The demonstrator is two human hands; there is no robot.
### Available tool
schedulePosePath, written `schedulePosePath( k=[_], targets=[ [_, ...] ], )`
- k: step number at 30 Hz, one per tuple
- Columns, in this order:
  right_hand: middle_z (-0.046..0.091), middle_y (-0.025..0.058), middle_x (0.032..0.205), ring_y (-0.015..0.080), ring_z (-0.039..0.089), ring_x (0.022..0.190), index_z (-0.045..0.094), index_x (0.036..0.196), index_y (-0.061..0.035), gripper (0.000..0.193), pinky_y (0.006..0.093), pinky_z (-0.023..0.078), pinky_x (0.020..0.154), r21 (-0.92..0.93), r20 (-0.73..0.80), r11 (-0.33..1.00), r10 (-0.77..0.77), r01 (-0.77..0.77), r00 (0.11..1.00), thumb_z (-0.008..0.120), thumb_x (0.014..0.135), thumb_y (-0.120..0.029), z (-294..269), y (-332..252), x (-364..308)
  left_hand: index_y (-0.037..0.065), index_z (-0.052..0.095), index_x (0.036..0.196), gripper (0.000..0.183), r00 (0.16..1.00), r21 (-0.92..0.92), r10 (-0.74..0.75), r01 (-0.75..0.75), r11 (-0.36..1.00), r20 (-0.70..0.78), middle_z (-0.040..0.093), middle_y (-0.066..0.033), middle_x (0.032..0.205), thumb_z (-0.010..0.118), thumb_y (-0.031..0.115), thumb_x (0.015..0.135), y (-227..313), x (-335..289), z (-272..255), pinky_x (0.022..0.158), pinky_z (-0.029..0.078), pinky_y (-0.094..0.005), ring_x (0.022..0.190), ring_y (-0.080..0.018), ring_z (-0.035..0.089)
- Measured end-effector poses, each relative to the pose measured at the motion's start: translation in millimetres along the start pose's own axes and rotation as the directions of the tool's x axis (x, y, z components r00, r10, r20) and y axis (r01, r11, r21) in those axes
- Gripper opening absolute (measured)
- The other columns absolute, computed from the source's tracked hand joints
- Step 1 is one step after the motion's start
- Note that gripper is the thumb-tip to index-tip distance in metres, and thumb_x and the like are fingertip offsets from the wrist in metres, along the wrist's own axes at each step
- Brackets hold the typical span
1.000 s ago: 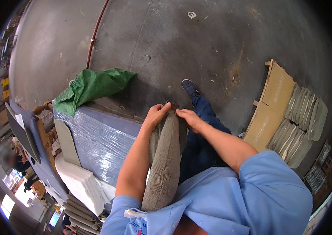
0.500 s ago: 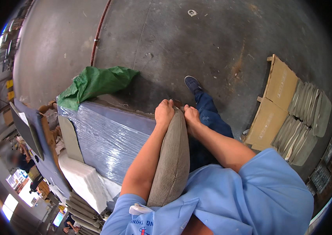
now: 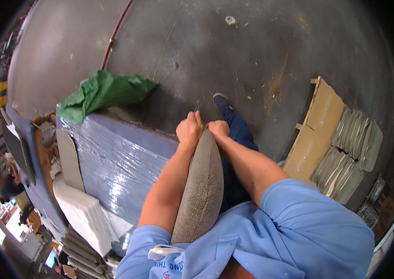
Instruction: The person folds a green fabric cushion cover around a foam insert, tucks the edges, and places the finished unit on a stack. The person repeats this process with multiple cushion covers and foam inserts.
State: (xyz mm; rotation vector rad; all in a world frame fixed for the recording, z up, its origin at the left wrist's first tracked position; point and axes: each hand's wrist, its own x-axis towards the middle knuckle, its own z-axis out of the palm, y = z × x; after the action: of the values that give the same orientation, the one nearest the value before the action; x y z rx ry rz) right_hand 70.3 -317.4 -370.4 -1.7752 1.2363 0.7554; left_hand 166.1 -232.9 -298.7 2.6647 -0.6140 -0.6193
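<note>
A grey-brown woven cushion (image 3: 200,190) stands on edge between my forearms, its near end against my blue shirt and its narrow end pointing away from me. At that far end, my left hand (image 3: 190,129) is closed with the fingertips pinched together; what they hold is too small to make out. Just right of it, my right hand (image 3: 218,129) is closed on the cushion's far tip, the fingers curled and partly hidden.
Left of me is a table (image 3: 113,162) covered in clear plastic film, with a green sack (image 3: 106,93) at its far end and white folded sheets (image 3: 83,209) nearer. Brown cardboard (image 3: 311,132) and several grey-green cushions (image 3: 369,146) lie at right. A red hose (image 3: 113,39) crosses the floor.
Both hands remain at the cushion's far end. My left fingertips have risen a little off the tip, and the brown bit between the hands no longer shows. The view has shifted slightly.
</note>
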Motion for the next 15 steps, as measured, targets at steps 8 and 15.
schedulePosePath(
  k=[8, 15],
  targets=[
    [0.071, 0.0183, 0.083, 0.0335, 0.069, 0.082, 0.072, 0.089, -0.0015, 0.055, 0.0422, 0.051, 0.078, 0.542, -0.308, 0.823, 0.006, 0.17, 0.951, 0.062, 0.097, -0.055, -30, -2, -50, 0.005, 0.065, 0.094, 0.037, 0.987, -0.223, -0.162, 0.162, 0.961, 0.017, 0.072, -0.02, 0.083, 0.055, 0.039, 0.105, 2, -10, -23, 0.074, 0.053, -0.0509, 0.081, -0.0414, 0.07],
    [0.072, 0.0111, 0.111, 0.0241, 0.067, 0.096, 0.071, 0.115, -0.0017, 0.052, 0.036, 0.049, 0.091, 0.608, -0.533, 0.337, -0.498, 0.719, 0.684, 0.044, 0.108, -0.046, -75, -8, -145, 0.005, 0.063, 0.13, 0.049, 0.978, -0.873, -0.163, 0.191, 0.449, 0.13, 0.067, -0.0066, 0.109, 0.042, 0.045, 0.111, 20, -7, -90, 0.095, 0.047, -0.0348, 0.105, -0.0174, 0.061]
  ],
)
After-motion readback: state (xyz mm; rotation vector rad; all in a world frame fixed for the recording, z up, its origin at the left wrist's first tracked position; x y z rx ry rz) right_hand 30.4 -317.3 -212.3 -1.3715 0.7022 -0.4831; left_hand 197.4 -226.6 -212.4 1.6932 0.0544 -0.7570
